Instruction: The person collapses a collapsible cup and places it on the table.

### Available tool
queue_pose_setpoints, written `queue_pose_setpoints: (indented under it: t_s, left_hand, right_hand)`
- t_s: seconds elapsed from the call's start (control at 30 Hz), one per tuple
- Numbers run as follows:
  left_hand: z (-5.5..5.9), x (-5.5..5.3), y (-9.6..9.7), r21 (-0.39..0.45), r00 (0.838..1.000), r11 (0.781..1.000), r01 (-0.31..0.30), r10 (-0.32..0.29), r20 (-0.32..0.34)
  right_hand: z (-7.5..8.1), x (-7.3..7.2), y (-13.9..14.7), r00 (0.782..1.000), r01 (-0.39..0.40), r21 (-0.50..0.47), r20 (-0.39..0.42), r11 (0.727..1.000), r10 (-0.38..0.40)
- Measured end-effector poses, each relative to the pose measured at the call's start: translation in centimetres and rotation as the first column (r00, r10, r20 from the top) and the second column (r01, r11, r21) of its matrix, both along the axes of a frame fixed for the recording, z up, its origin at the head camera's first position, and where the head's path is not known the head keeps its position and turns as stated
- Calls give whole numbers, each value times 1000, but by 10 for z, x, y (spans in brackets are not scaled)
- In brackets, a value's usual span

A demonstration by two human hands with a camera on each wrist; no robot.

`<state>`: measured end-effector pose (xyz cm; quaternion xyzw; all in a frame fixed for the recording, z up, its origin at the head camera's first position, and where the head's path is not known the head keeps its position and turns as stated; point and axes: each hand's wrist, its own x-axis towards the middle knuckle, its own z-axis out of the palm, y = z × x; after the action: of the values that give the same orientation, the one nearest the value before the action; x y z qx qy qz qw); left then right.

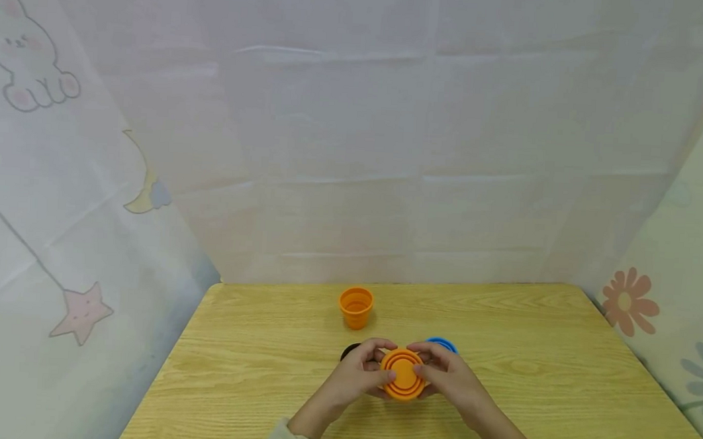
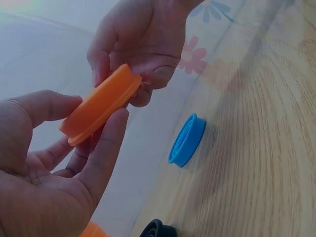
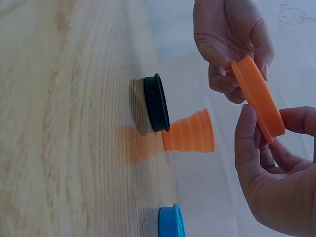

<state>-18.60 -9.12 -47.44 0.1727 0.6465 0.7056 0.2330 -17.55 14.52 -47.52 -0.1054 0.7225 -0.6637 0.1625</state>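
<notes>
A collapsed orange folding cup [image 1: 404, 375] is held above the table between both hands, its ringed base turned toward the head camera. My left hand [image 1: 352, 377] pinches one side of it, thumb on the base and fingers at the rim. From the other side my right hand [image 1: 455, 386] pinches it the same way. Beyond the hands stands a second orange folding cup [image 1: 356, 307], extended and upright. A collapsed black cup [image 3: 156, 102] lies on the table behind the left hand, and a collapsed blue cup [image 2: 187, 140] lies behind the right.
The wooden table [image 1: 249, 360] reaches back to a pale cloth backdrop [image 1: 343, 146]. Printed cloth with a star [image 1: 82, 311] hangs on the left side, and cloth with flowers [image 1: 630, 302] on the right.
</notes>
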Motion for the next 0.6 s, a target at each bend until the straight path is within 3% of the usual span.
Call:
queue_pose_setpoints:
  t_s: [0.37, 0.47, 0.6]
  left_hand:
    - [-1, -2, 1, -5, 1000, 1000, -18, 18, 0]
    - [-1, -3, 1, -15, 999, 999, -33, 32, -36]
    - [-2, -5, 1, -69, 987, 995, -77, 66, -148]
  right_hand:
    - [-2, -2, 0, 999, 29, -2, 40, 1000, -29]
    - [-2, -3, 2, 997, 45, -7, 70, 999, -44]
    - [-3, -4, 5, 994, 40, -16, 101, 999, -38]
